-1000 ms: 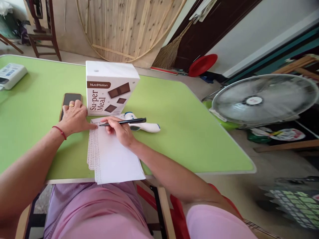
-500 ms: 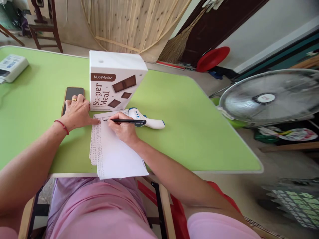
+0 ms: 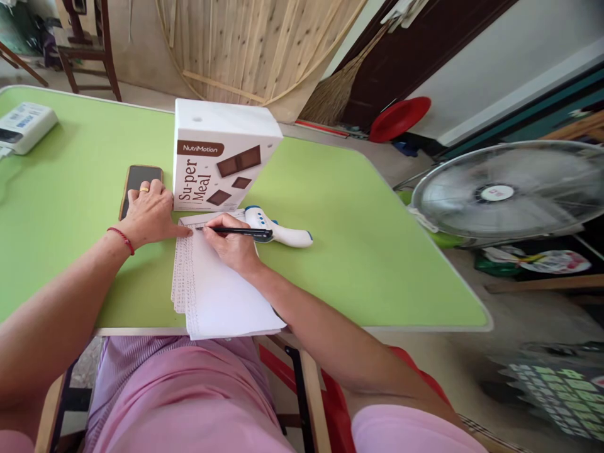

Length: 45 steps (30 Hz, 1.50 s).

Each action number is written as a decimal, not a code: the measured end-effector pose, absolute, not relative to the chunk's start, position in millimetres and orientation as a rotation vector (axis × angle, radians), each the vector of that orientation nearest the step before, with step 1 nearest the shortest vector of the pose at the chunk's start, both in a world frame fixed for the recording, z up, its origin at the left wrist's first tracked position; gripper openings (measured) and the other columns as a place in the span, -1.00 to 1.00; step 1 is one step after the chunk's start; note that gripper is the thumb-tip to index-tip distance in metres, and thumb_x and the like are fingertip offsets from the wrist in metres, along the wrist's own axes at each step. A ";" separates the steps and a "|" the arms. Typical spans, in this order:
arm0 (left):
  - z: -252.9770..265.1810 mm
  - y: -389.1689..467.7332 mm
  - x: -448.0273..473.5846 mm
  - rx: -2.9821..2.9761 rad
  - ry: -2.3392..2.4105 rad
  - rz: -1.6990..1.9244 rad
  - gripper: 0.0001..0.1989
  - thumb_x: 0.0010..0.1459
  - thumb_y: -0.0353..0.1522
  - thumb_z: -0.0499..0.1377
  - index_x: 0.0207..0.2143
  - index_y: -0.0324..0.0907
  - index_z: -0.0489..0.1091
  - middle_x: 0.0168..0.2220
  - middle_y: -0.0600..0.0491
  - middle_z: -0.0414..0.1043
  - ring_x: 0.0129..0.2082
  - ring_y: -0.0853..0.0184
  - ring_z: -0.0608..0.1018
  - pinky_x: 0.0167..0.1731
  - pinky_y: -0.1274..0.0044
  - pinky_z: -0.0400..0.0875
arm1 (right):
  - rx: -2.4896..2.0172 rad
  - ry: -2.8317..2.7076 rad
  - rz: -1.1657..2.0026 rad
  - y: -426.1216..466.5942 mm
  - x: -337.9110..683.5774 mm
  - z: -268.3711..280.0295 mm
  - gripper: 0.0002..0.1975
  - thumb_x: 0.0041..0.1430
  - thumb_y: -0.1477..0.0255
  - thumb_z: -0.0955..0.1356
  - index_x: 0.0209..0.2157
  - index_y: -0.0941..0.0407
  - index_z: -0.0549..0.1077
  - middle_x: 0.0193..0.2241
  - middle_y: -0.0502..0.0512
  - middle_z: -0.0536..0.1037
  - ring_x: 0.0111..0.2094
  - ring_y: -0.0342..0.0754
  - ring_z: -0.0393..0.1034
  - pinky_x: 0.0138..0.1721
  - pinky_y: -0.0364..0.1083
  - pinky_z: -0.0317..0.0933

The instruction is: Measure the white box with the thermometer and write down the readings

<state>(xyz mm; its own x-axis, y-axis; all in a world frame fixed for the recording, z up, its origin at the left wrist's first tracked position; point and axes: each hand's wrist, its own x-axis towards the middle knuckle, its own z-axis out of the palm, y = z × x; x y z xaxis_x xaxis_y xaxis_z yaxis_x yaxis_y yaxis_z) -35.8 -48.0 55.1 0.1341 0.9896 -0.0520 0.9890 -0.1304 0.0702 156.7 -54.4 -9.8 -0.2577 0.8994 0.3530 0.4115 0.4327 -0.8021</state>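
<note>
My right hand (image 3: 233, 242) grips a black pen (image 3: 248, 233), its tip at the upper part of a white sheet of paper (image 3: 221, 296). Rows of small handwriting run along the sheet's left side. Under it, more written sheets (image 3: 180, 283) stick out at the left. My left hand (image 3: 150, 214) lies with its thumb stretched onto the paper's edge. Its fingers rest partly over a dark phone (image 3: 136, 182) in a tan case. A white box (image 3: 212, 151) printed "Su-per Meal" stands just beyond the paper. Right of the pen lies a white and blue handheld thermometer (image 3: 287, 236).
The green table (image 3: 368, 270) carries a white power bank (image 3: 28, 126) with a cable at the far left. Beyond the right edge stands a round fan (image 3: 509, 189). A red basin (image 3: 400, 119) and a straw broom (image 3: 340, 94) are on the far side, near a wooden chair (image 3: 87, 50).
The view has shifted slightly. The pen has tilted a little in my right hand, its tip staying near the same writing. My left hand keeps its place on the paper and phone.
</note>
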 end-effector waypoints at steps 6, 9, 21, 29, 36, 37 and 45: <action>56.3 -48.7 -35.7 2.301 2.028 0.004 -0.34 -0.04 0.08 0.35 -0.07 -0.22 0.47 0.05 -0.27 0.34 0.12 -0.23 0.38 0.08 0.07 0.33 | -1.127 -1.848 0.725 -53.7 155.9 -9.3 -0.92 0.12 0.42 0.37 -0.44 0.05 0.40 -0.49 -0.03 0.55 -0.45 -0.10 0.38 -0.33 -0.09 0.32; 56.6 -48.8 -35.8 2.298 2.034 -0.004 -0.36 -0.04 0.06 0.36 -0.06 -0.22 0.47 0.04 -0.26 0.34 0.11 -0.23 0.39 0.07 0.07 0.33 | -1.133 -1.844 0.736 -53.8 155.4 -9.0 -0.92 0.11 0.42 0.37 -0.45 0.05 0.39 -0.51 -0.04 0.54 -0.46 -0.10 0.37 -0.34 -0.10 0.31; 56.8 -50.0 -36.1 2.286 2.025 -0.005 -0.29 -0.05 0.12 0.35 -0.04 -0.23 0.46 0.05 -0.28 0.32 0.12 -0.25 0.37 0.09 0.03 0.32 | -1.134 -1.804 0.765 -53.8 154.8 -8.0 -0.92 0.10 0.42 0.37 -0.45 0.05 0.40 -0.50 -0.03 0.54 -0.46 -0.10 0.35 -0.36 -0.10 0.29; 57.0 -49.2 -35.9 2.290 2.030 -0.013 -0.28 -0.05 0.12 0.35 -0.04 -0.23 0.45 0.05 -0.28 0.32 0.12 -0.26 0.37 0.09 0.04 0.32 | -1.140 -1.838 0.772 -52.8 155.3 -9.2 -0.92 0.09 0.42 0.37 -0.46 0.05 0.38 -0.51 -0.04 0.52 -0.46 -0.11 0.35 -0.36 -0.10 0.28; 57.5 -49.3 -36.3 2.296 2.025 -0.013 -0.30 -0.04 0.11 0.34 -0.06 -0.25 0.46 0.04 -0.28 0.33 0.11 -0.25 0.38 0.10 0.05 0.32 | -1.141 -1.779 0.777 -54.2 153.8 -9.2 -0.92 0.07 0.42 0.37 -0.47 0.05 0.39 -0.53 -0.05 0.51 -0.49 -0.11 0.32 -0.38 -0.10 0.28; 57.3 -49.1 -36.5 2.298 2.028 -0.012 -0.31 -0.04 0.12 0.34 -0.06 -0.24 0.46 0.04 -0.28 0.33 0.12 -0.25 0.38 0.10 0.04 0.32 | -1.141 -1.783 0.776 -54.2 153.7 -9.3 -0.92 0.08 0.42 0.37 -0.47 0.05 0.39 -0.53 -0.05 0.52 -0.49 -0.11 0.32 -0.37 -0.10 0.28; 56.8 -48.8 -36.9 2.304 2.026 -0.014 -0.30 -0.03 0.10 0.34 -0.06 -0.28 0.45 0.03 -0.29 0.32 0.12 -0.23 0.37 0.10 0.06 0.31 | -1.134 -1.798 0.757 -53.4 154.9 -10.5 -0.92 0.12 0.41 0.36 -0.45 0.05 0.39 -0.51 -0.04 0.51 -0.46 -0.11 0.34 -0.35 -0.10 0.27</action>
<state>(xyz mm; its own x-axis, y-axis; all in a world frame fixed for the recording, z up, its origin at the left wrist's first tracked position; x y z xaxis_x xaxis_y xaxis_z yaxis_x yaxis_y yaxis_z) -36.9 -48.8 56.8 0.1288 0.9901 -0.0554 0.9908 -0.1261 0.0489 154.9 -53.4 -10.5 -0.2205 0.9136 0.3417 0.3942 0.4039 -0.8255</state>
